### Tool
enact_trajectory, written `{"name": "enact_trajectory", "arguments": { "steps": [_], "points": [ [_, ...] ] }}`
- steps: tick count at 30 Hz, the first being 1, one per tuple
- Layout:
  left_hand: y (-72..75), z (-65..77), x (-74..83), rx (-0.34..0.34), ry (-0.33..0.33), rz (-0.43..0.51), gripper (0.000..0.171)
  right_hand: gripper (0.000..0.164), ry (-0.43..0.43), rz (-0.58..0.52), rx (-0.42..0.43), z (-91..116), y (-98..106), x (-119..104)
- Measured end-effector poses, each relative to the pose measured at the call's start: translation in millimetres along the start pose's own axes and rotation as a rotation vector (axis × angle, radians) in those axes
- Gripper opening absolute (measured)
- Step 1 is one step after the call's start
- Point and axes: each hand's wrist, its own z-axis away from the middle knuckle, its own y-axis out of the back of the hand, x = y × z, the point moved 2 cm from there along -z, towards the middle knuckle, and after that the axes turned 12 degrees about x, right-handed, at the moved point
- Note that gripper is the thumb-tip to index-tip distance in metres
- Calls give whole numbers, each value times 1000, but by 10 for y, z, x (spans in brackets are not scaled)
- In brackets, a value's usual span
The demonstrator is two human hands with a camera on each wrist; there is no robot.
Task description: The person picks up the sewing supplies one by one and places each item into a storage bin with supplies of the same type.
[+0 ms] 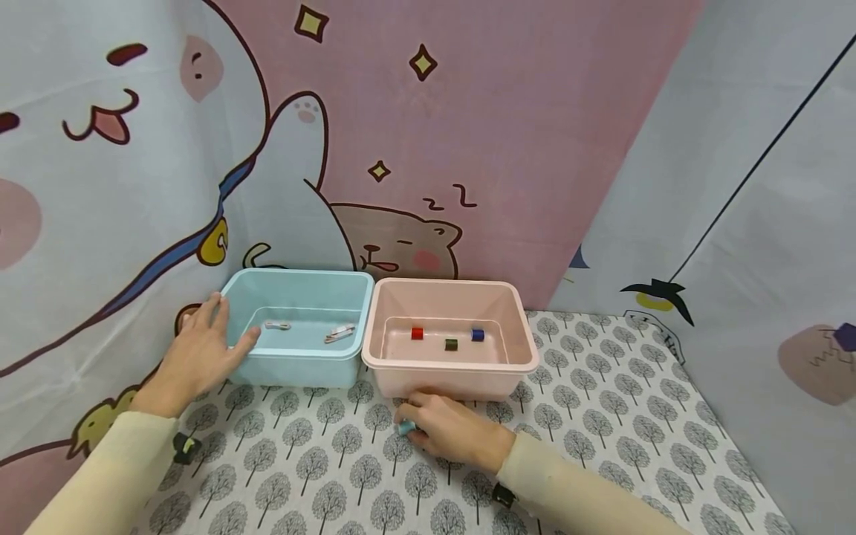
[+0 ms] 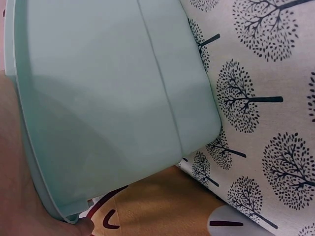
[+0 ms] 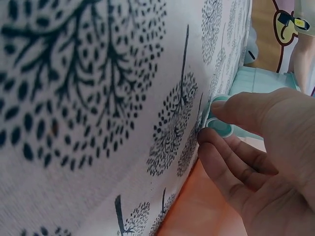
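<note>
My right hand (image 1: 448,431) is down on the cloth in front of the pink bin (image 1: 455,379), pinching a small light-blue piece (image 1: 406,427) between thumb and fingers. In the right wrist view the piece (image 3: 220,127) shows pale, rounded, ring-like ends; the fingers cover part of it. My left hand (image 1: 197,357) lies at the left front corner of the light-blue bin (image 1: 294,369), its fingers extended along the rim. Inside the pink bin sit a red piece (image 1: 417,334), a green one (image 1: 451,345) and a blue one (image 1: 478,335), all small and cylindrical.
The light-blue bin holds a small pale clip-like item (image 1: 277,325) and a pale clustered item (image 1: 339,333). Both bins stand side by side against a cartoon-printed backdrop (image 1: 508,111). Tree-patterned cloth (image 1: 321,461) covers the table.
</note>
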Motion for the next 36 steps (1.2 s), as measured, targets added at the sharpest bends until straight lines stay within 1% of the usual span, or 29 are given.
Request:
{"name": "enact_trajectory", "arguments": {
  "steps": [8, 15, 24, 29, 36],
  "points": [
    [-13, 4, -17, -8, 12, -3, 107, 30, -5, 0, 5, 16, 54, -42],
    [-13, -4, -21, -6, -3, -5, 107, 33, -4, -6, 22, 16, 118, -78],
    [1, -1, -15, -4, -8, -4, 107, 32, 28, -47, 65, 31, 213, -110],
    [0, -6, -14, -5, -4, -3, 107, 33, 25, -33, 75, 39, 265, -117],
    [-4, -8, 0, 12, -10, 3, 106, 33, 14, -26, 76, 47, 361, -145]
  ]
}}
